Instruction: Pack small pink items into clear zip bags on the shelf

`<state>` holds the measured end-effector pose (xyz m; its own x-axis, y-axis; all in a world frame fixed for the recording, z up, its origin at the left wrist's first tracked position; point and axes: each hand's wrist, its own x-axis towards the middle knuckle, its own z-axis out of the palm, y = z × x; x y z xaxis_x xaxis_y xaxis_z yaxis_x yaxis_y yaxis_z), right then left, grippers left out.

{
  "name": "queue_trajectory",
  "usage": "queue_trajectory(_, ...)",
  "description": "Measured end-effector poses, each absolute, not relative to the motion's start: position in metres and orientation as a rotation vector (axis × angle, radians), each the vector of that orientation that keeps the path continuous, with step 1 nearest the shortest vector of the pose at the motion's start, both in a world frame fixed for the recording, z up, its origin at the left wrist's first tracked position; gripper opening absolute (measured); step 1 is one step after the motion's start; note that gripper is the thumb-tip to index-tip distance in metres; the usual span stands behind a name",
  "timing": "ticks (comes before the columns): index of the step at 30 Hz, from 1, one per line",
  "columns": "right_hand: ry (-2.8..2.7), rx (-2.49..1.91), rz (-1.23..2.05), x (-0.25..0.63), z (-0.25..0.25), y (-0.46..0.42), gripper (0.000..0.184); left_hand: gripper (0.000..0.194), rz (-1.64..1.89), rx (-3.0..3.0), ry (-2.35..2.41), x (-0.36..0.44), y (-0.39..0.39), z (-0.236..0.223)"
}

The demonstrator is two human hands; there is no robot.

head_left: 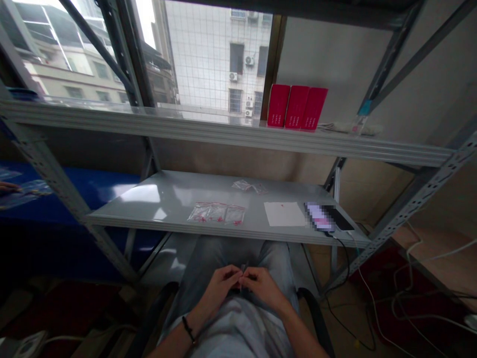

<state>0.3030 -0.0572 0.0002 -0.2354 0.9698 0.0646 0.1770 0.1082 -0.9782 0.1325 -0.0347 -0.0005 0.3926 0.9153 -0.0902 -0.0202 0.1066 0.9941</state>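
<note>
My left hand (221, 291) and my right hand (263, 288) meet above my lap, below the shelf. Their fingertips pinch a thin, pale stick-like item (241, 281), too small to identify. A dark beaded bracelet (188, 330) circles my left wrist. The nearest things on the grey metal shelf (167, 199) lie well beyond my hands: a clear plastic bag of small pink pieces (216, 214), a small clear bag (249, 187), a white paper sheet (284, 214), and a phone with a blurred screen (318, 217).
A black phone (338, 219) on the shelf trails a cable downward. Several red boxes (297, 107) stand on the upper shelf. Metal uprights (55, 184) flank me. At far left, another person's hand (7, 187) lies near plastic on a blue surface.
</note>
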Motion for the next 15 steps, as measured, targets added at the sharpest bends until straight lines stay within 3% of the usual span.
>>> queue_trajectory(7, -1.500, -1.268, 1.233, 0.297, -0.006, -0.056, 0.030, 0.038, 0.857, 1.607, 1.046, 0.132, -0.033, 0.002)
queue_trajectory(15, -1.719, -1.574, 0.633, 0.280, -0.020, -0.056, 0.015, 0.023, 0.933, 1.928, 1.191, 0.137, -0.037, -0.007)
